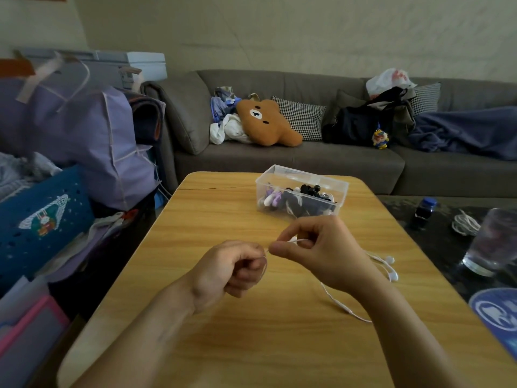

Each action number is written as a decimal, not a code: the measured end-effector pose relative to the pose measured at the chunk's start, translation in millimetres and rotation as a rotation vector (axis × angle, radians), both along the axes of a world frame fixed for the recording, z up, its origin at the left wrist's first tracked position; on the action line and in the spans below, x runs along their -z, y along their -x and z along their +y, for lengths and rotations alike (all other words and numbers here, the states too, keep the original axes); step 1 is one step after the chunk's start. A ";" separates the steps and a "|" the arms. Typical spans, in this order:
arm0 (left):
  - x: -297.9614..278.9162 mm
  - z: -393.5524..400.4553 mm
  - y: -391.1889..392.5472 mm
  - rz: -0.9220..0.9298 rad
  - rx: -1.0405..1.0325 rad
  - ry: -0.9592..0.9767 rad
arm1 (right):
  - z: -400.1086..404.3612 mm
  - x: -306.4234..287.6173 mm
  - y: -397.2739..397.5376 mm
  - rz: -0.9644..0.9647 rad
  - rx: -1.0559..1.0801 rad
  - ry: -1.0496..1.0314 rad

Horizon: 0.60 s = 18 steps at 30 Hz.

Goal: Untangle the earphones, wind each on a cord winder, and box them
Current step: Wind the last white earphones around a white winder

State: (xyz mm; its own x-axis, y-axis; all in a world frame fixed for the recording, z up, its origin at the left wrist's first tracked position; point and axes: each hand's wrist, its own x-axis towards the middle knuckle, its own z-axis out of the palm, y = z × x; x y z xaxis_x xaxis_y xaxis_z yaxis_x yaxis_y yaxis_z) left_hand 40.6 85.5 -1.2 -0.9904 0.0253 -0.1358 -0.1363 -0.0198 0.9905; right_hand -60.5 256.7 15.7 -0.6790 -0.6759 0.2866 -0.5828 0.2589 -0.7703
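Wooden table (212, 317) in a cluttered living room, grey sofa along the far wall; that is where the work is set.

Item under handling: one white earphone cord (340, 303). A short taut stretch runs between the two hands at the table's middle. From under the right wrist the rest trails near and right across the wood, and the two earbuds (390, 266) lie on the table just right of that hand.

Left hand (237, 268): fingers curled into a loose fist, the cord pinched at the thumb side. Right hand (316, 249): thumb and fingers closed in a pinch on the cord, a small white piece showing inside the grip; whether that is a winder cannot be told.

Handling judgement: the cord looks thin, light and limp, with no stiffness of its own, so it will sag and loop wherever it is unsupported. It is likely to slip through a loose pinch and to kink if yanked. Best held on the cord itself, close to any knot, with gentle tension. The buds and their joints look like the weak points and should not bear the pull.

Box (302, 193): clear plastic, no lid on, far side of the table, holding black, white and purple earphones.

Right of the table, on a dark surface: a coiled white cable (464, 225), a small bottle (423, 214) and a glass (492, 242).
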 end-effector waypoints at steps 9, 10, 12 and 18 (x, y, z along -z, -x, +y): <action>0.7 -2.6 0.6 0.096 -0.188 -0.507 | -13.5 13.9 -2.6 0.030 0.038 -0.083; 1.1 -1.8 1.2 0.118 -0.232 -0.585 | -18.2 16.5 -6.1 0.057 0.013 -0.125; 1.4 0.7 1.9 0.133 -0.317 -0.677 | -27.0 22.6 -12.1 0.124 0.000 -0.166; 4.7 1.3 3.5 0.211 -0.470 -0.524 | -39.3 34.3 -25.6 0.223 -0.109 -0.318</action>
